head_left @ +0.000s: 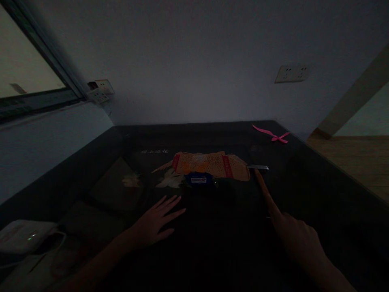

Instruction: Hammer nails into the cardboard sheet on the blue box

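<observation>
Dim room; at far left, a white device (pixel 27 237) with a white cable on the black table (pixel 194 134). Next, the left hand (pixel 154 225): palm down, fingers spread, nothing held; cannot tell whether it presses the surface. Mid-table, beyond the hands, lies a tan packet with red bands (pixel 209 165); a blue item with a white label (pixel 199 179) is at its near edge, contact unclear. At the packet's right end sits the metal head of a wooden-handled tool (pixel 264 190), hammer-like, touching or just beside. The right hand (pixel 299 235) is curled round the handle's near end. Judgement: for good control, keep that grip firm, the head level, left fingers clear of it. Pink ribbon (pixel 275 138) at the far right corner, well apart from the hands.
</observation>
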